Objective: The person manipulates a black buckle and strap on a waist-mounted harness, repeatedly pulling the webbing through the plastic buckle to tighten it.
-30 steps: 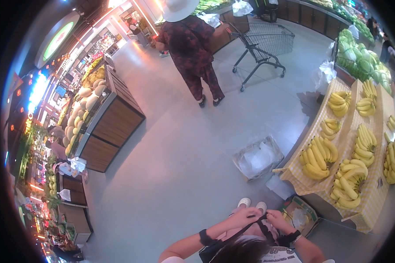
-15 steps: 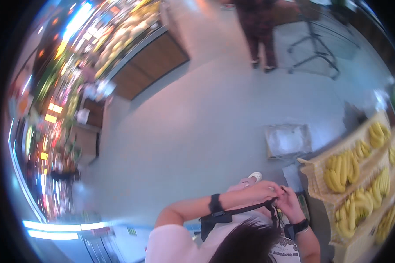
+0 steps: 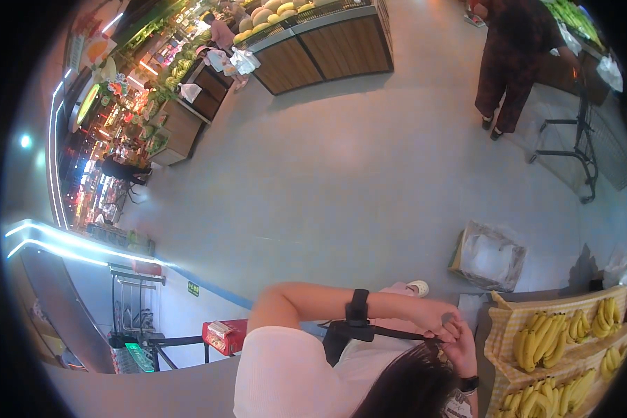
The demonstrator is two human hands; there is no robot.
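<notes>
Your left hand (image 3: 435,315) and right hand (image 3: 461,350) meet at the black strap (image 3: 400,334), fingers curled. I can't tell whether either grips it.

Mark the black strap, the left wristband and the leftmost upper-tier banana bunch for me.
Black strap (image 3: 398,333), head view, on its straight visible stretch.
Left wristband (image 3: 357,307), head view, on its dark outer side.
Leftmost upper-tier banana bunch (image 3: 539,341), head view, on the middle of its fruit.

From afar I see a white short-sleeved top (image 3: 285,373), pink legwear (image 3: 398,288), a white shoe (image 3: 419,288), a boxy black left wristband (image 3: 357,306) and a black right wristband (image 3: 469,384).
</notes>
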